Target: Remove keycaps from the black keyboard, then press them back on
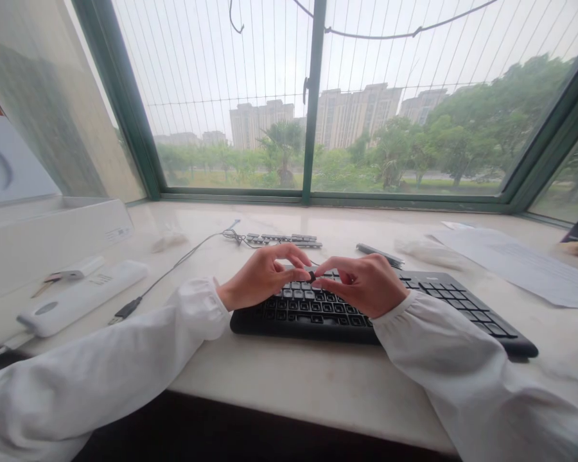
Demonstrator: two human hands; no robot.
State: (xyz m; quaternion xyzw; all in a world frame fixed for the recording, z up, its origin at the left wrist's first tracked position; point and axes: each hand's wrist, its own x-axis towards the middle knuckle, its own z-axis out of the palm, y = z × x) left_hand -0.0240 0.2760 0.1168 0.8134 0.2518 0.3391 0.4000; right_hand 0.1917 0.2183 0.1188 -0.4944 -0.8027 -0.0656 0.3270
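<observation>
A small black keycap (312,276) is pinched between my two hands, just above a black keyboard (308,328). My left hand (264,273) has its thumb and index finger closed on the keycap from the left. From the right, the thumb and index fingertips of my right hand (363,282) meet the same piece. Many key positions on the keyboard's main block show bare sockets, while keycaps sit on its number pad (467,305). Behind the keyboard lie rows of loose keycaps (284,240). My fingers hide part of the upper key rows.
A USB cable (128,309) runs across the counter on the left, near a white power strip (87,298), a key (48,282) and a white box (52,237). Paper sheets (525,260), a plastic bag (431,253) and a dark strip (379,255) lie right. A window (307,128) stands behind.
</observation>
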